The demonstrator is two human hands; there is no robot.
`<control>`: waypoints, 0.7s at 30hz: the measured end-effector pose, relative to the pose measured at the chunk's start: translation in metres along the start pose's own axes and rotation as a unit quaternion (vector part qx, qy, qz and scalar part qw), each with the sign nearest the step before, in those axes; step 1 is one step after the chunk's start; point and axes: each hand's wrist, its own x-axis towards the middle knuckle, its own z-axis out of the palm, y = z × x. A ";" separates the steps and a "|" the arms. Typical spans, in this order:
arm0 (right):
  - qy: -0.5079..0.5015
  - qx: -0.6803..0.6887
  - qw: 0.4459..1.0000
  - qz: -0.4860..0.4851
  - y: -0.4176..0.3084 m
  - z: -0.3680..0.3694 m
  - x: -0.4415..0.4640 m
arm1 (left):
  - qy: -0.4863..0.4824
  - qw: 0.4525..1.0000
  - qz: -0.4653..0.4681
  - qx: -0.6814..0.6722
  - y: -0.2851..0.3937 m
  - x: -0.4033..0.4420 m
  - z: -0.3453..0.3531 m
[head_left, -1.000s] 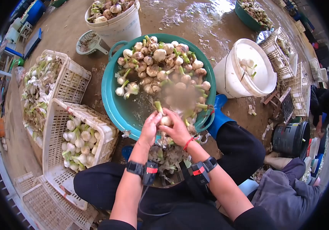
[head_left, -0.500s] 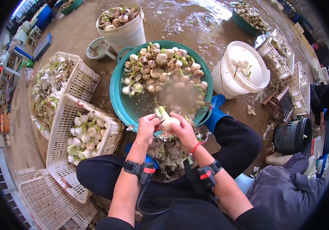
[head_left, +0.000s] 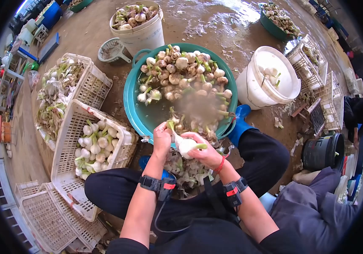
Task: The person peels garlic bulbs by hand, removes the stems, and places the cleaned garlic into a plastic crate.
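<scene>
Since the earlier frame, the left hand point(head_left: 162, 140) and the right hand point(head_left: 205, 152) have drawn farther apart, and the garlic bulb point(head_left: 184, 146) between them has turned, its green stem end point(head_left: 200, 146) now pointing toward the right hand. The bulb is held at the near edge of the round teal tub point(head_left: 127, 98), above a heap of loose skins point(head_left: 190, 171). Left hand: fingers closed, pinching a pale strip point(head_left: 174, 129) with a green end, which runs down to the bulb and appears to be outer sheath being pulled off. Right hand: fingers curled around the bulb, gripping it from the side. In this inspector's judgement, sound practice is to keep the bulb steady in the right hand, take the sheath close to its attachment, and draw it in one even pull, so that the strip does not tear and the white layer beneath is not bruised. Condition of materials: the held bulb is rounded, smooth and white; the bulbs in the tub point(head_left: 175, 78) are browner, with dirty skins; the loose skins look papery and crumpled. Cleaner white bulbs point(head_left: 99, 146) lie in a perforated plastic crate point(head_left: 63, 148) to the left. A blurred patch obscures part of the tub's contents.
</scene>
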 end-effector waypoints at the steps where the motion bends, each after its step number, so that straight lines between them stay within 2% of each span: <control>1: -0.010 0.089 0.996 0.016 0.004 -0.001 -0.003 | 0.001 1.000 -0.002 -0.001 0.002 -0.006 0.001; 3: 0.014 0.120 0.993 -0.010 0.009 -0.003 0.000 | -0.028 0.959 -0.172 -0.223 0.018 -0.024 0.011; 5: 0.056 0.043 0.997 -0.030 0.013 -0.011 0.010 | -0.047 0.964 -0.172 -0.196 0.021 -0.033 0.016; 6: 0.067 0.081 0.994 -0.039 0.010 -0.012 0.010 | -0.055 0.980 -0.123 -0.149 0.014 -0.031 0.016; 7: 0.070 0.048 0.995 -0.049 0.006 -0.014 0.008 | -0.064 0.990 -0.073 -0.102 0.005 -0.030 0.015; 8: 0.084 0.041 0.994 -0.058 0.001 -0.014 0.007 | -0.079 0.995 -0.053 -0.027 -0.010 -0.027 0.012; 9: 0.096 0.034 0.992 -0.070 -0.003 -0.014 0.008 | -0.079 0.995 -0.053 -0.028 -0.014 -0.029 0.007; 10: 0.096 0.033 0.992 -0.072 -0.006 -0.018 0.009 | -0.160 0.974 -0.009 0.157 -0.018 -0.032 0.001; 11: 0.102 -0.001 0.991 -0.084 -0.009 -0.021 0.008 | -0.235 0.912 0.033 0.335 -0.019 -0.038 -0.002; 12: 0.109 -0.034 0.989 -0.094 -0.010 -0.023 0.007 | -0.216 0.905 0.097 0.354 -0.022 -0.046 -0.003; 13: 0.109 -0.033 0.989 -0.092 -0.010 -0.023 0.007 | -0.217 0.905 0.096 0.354 -0.024 -0.047 -0.001; 15: 0.130 -0.138 0.973 -0.131 -0.013 -0.018 0.006 | -0.004 0.980 0.082 0.179 0.010 -0.053 0.016; 17: 0.124 -0.177 0.964 -0.156 -0.006 -0.018 0.008 | 0.002 0.974 0.088 0.207 0.027 -0.055 0.019; 19: 0.128 -0.286 0.928 -0.201 -0.005 -0.016 0.008 | 0.003 0.914 0.192 0.357 0.032 -0.053 0.017; 21: 0.120 -0.276 0.930 -0.210 -0.013 -0.007 0.005 | 0.010 0.911 0.182 0.370 0.028 -0.053 0.017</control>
